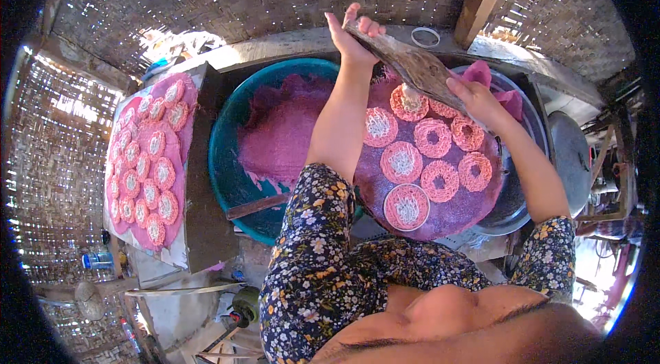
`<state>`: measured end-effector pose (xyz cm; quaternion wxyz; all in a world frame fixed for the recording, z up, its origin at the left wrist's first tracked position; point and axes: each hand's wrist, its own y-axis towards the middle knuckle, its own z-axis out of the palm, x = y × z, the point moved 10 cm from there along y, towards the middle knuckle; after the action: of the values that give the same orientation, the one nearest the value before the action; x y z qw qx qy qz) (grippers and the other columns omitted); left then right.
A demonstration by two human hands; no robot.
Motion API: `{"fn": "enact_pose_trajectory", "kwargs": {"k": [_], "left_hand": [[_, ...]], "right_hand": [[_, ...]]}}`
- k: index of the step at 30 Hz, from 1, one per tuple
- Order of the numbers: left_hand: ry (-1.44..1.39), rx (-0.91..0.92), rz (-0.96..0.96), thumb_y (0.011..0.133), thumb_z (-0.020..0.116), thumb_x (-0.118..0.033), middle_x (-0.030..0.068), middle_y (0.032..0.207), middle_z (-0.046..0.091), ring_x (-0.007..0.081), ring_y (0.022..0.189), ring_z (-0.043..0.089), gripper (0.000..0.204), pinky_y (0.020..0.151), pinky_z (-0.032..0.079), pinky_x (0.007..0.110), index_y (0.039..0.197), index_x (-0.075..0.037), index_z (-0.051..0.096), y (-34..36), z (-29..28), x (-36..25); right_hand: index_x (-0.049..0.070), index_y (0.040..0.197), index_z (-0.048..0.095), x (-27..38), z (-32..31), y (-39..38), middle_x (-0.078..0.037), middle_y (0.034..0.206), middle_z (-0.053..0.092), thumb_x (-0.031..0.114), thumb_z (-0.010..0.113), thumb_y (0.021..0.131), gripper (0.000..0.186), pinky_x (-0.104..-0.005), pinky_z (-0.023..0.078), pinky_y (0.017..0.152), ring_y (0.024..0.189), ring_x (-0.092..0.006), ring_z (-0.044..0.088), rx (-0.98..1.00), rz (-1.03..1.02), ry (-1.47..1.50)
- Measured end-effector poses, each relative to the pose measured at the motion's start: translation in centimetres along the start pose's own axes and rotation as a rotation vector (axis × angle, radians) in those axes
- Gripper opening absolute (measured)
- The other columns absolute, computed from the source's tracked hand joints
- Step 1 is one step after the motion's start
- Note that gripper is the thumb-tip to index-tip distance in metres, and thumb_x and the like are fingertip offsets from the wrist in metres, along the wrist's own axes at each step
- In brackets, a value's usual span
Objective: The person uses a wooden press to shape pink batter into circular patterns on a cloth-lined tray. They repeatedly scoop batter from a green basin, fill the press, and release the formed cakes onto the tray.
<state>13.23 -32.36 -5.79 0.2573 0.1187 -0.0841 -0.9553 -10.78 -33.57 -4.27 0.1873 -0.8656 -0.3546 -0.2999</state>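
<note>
With both hands I hold up a long, worn wooden board [419, 70], slanted across the far side of the work area. My left hand [356, 41] closes on its upper left end, with the thumb sticking out. Around its lower right end is my right hand [478, 99]. Below the board lies a round surface covered in purple-pink cloth [474, 192], bearing several pink, crumbly-looking rounds. Some have white centres, like the round [401, 162]; others have holes, like the ring-shaped round [439, 181]. A thin hoop encircles the nearest round [405, 207].
A teal tub [218, 151] with pink granular material stands left, a stick [258, 206] across its rim. Farther left, more rounds lie on a pink-covered board [148, 178]. A white hoop [425, 37] rests on the back ledge. A metal basin [526, 185] and round lid [569, 158] are right.
</note>
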Motion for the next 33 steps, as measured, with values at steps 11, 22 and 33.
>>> {"fn": "enact_pose_trajectory", "kwargs": {"k": [11,22,33], "left_hand": [[0.048,-0.011,-0.188,0.082,0.024,-0.068,-0.0002,0.049,0.035,0.0184,0.05,0.041,0.069,0.058,0.039,0.038,0.109,-0.011,0.052,-3.7,6.6,5.7],[0.04,-0.206,-0.17,0.082,0.028,-0.067,0.0009,0.045,0.031,0.0181,0.043,0.035,0.063,0.053,0.036,0.037,0.085,-0.011,0.056,-5.2,1.8,7.6],[0.064,-0.155,-0.196,0.081,0.026,-0.069,0.0033,0.046,0.036,0.0218,0.042,0.04,0.063,0.05,0.037,0.04,0.078,-0.012,0.053,-5.3,2.7,7.6]], "right_hand": [[0.005,0.106,0.056,-4.8,0.9,-6.7,-0.002,0.07,0.058,0.052,0.029,0.091,0.056,-0.024,0.041,0.045,0.057,-0.0089,0.052,0.287,0.331,0.598],[-0.004,0.095,0.062,-5.1,-0.6,-8.1,-0.018,0.082,0.063,0.061,0.032,0.085,0.072,-0.033,0.044,0.075,0.077,-0.0246,0.06,0.03,0.251,0.172],[-0.009,0.089,0.061,-4.7,-0.9,-9.2,-0.026,0.079,0.061,0.062,0.03,0.084,0.077,-0.04,0.044,0.074,0.081,-0.0348,0.061,0.018,0.35,0.033]]}}
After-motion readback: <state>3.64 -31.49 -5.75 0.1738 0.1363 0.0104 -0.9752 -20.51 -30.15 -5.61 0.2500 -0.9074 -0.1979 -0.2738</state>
